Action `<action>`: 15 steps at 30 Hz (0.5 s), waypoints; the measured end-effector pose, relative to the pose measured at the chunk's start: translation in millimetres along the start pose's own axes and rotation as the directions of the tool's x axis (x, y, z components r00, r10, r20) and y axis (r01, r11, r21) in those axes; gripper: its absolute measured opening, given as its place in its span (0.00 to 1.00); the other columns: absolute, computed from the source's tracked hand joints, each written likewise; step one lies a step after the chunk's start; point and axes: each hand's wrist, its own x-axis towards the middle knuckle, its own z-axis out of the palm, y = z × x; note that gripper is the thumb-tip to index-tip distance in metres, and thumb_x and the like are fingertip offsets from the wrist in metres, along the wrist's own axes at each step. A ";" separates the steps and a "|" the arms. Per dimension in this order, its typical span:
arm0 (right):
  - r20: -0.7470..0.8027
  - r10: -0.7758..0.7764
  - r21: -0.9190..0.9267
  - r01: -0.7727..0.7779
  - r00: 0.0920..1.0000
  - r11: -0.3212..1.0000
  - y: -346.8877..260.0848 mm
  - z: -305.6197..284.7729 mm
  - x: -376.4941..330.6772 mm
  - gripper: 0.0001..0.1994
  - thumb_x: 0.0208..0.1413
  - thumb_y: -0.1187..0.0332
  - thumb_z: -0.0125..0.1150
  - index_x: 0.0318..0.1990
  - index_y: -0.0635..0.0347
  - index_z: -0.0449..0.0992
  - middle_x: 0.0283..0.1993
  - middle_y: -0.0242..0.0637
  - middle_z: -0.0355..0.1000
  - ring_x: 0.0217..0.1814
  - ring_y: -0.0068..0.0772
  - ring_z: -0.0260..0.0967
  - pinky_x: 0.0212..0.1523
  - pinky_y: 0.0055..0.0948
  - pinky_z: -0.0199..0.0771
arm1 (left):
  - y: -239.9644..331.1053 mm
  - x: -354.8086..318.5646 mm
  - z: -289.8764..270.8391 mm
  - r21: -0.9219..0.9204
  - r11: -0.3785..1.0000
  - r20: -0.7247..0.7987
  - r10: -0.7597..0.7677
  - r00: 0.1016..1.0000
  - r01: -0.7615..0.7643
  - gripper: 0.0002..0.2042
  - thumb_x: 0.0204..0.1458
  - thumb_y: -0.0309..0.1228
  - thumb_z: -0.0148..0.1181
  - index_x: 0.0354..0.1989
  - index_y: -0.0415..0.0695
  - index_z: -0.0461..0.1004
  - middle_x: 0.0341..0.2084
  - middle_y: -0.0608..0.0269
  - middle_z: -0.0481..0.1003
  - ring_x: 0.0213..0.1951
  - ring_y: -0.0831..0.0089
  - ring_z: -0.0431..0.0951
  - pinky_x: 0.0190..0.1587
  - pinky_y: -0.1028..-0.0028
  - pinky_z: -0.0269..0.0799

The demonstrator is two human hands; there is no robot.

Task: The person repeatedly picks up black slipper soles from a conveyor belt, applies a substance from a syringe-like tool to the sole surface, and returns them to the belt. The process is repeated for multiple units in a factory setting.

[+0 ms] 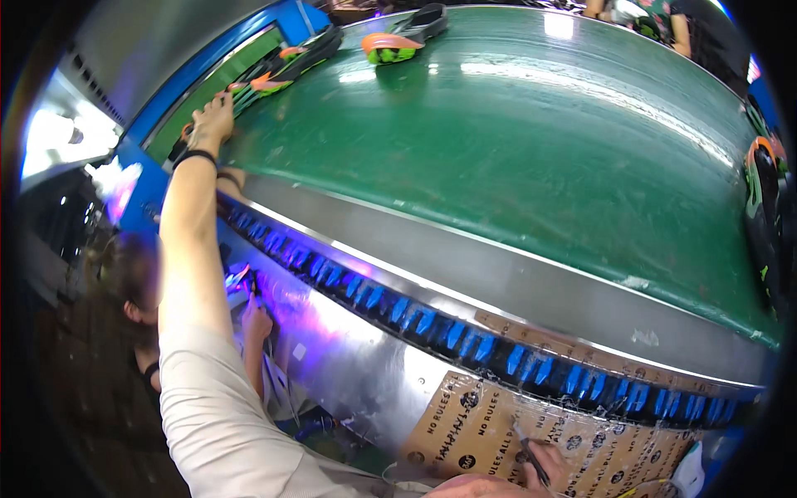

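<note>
My left arm, in a pale sleeve, stretches to the far left end of a green conveyor belt. There my left hand has its fingers bent over the near end of a dark shoe with an orange and green sole; the fingertips are partly hidden. Low in the view, my right hand grips a thin tool with a dark handle and a pale, narrow tip. That tool is over brown printed cardboard, and its exact kind is unclear.
More shoes lie on the belt: one at the far side, another at the right edge. A metal rail and a row of blue pieces run along the near side. Left of my arm, a co-worker's hand is under purple light.
</note>
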 end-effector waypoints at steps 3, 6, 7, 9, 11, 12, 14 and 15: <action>0.008 0.012 -0.002 -0.012 1.000 1.000 -10.9 -4.7 8.4 0.19 0.67 0.72 0.64 0.63 0.63 0.78 0.57 0.51 0.79 0.53 0.54 0.78 0.52 0.44 0.80 | -9.7 1.6 10.6 -0.070 0.996 0.052 0.059 0.997 -0.056 0.36 0.61 0.22 0.54 0.79 0.47 0.52 0.68 0.51 0.73 0.67 0.54 0.75 0.66 0.35 0.65; -0.008 0.033 0.016 -0.033 0.999 0.999 -11.5 -0.1 6.3 0.19 0.65 0.69 0.65 0.62 0.65 0.78 0.55 0.52 0.79 0.54 0.53 0.78 0.54 0.44 0.79 | -0.5 9.0 8.0 -0.096 0.992 -0.001 0.085 0.996 -0.085 0.25 0.61 0.23 0.54 0.68 0.47 0.71 0.59 0.51 0.79 0.62 0.52 0.80 0.63 0.38 0.70; -0.058 0.032 0.046 -0.029 0.998 0.999 -12.0 4.3 7.5 0.19 0.62 0.69 0.67 0.59 0.67 0.80 0.51 0.52 0.80 0.52 0.54 0.79 0.53 0.44 0.79 | -4.1 11.4 6.8 -0.080 0.993 -0.035 0.085 0.996 -0.088 0.21 0.60 0.24 0.54 0.63 0.47 0.75 0.57 0.52 0.81 0.59 0.51 0.81 0.61 0.40 0.72; -0.111 0.029 0.063 -0.022 0.993 0.998 -13.7 6.2 7.4 0.19 0.59 0.67 0.68 0.56 0.68 0.82 0.47 0.52 0.80 0.49 0.55 0.79 0.53 0.45 0.79 | -2.9 7.8 11.1 -0.051 0.995 -0.102 0.086 0.991 -0.091 0.14 0.60 0.26 0.55 0.51 0.47 0.83 0.51 0.53 0.83 0.54 0.50 0.84 0.57 0.43 0.76; -0.109 0.033 0.073 -0.025 0.993 0.997 -19.9 1.0 12.4 0.19 0.60 0.66 0.68 0.56 0.67 0.82 0.46 0.51 0.81 0.49 0.55 0.79 0.53 0.45 0.79 | -13.3 -7.2 22.2 -0.057 0.990 -0.251 0.110 0.962 -0.128 0.09 0.59 0.29 0.57 0.42 0.45 0.84 0.45 0.47 0.83 0.48 0.48 0.85 0.50 0.46 0.81; -0.112 0.043 0.078 -0.034 0.993 0.996 -23.8 -0.5 11.5 0.19 0.60 0.66 0.68 0.56 0.66 0.82 0.46 0.51 0.81 0.49 0.55 0.79 0.53 0.45 0.79 | -8.5 -9.6 17.4 -0.075 0.988 -0.244 0.112 0.963 -0.134 0.09 0.57 0.30 0.59 0.41 0.45 0.84 0.44 0.47 0.82 0.48 0.45 0.85 0.50 0.46 0.81; -0.162 0.018 0.101 -0.002 0.987 0.995 -16.3 6.7 9.0 0.19 0.59 0.65 0.68 0.55 0.64 0.83 0.44 0.49 0.81 0.46 0.53 0.79 0.50 0.45 0.78 | -5.1 -13.5 7.1 -0.104 0.976 -0.305 0.154 0.940 -0.194 0.08 0.56 0.30 0.60 0.38 0.43 0.85 0.40 0.44 0.83 0.46 0.45 0.85 0.49 0.48 0.81; -0.189 0.002 0.118 0.020 0.982 0.993 -11.7 10.4 7.9 0.19 0.59 0.64 0.68 0.55 0.64 0.83 0.44 0.48 0.81 0.45 0.53 0.79 0.49 0.45 0.78 | -5.3 -17.4 1.6 -0.187 0.954 -0.321 0.168 0.932 -0.236 0.08 0.54 0.30 0.60 0.35 0.41 0.84 0.37 0.43 0.83 0.44 0.45 0.85 0.49 0.50 0.81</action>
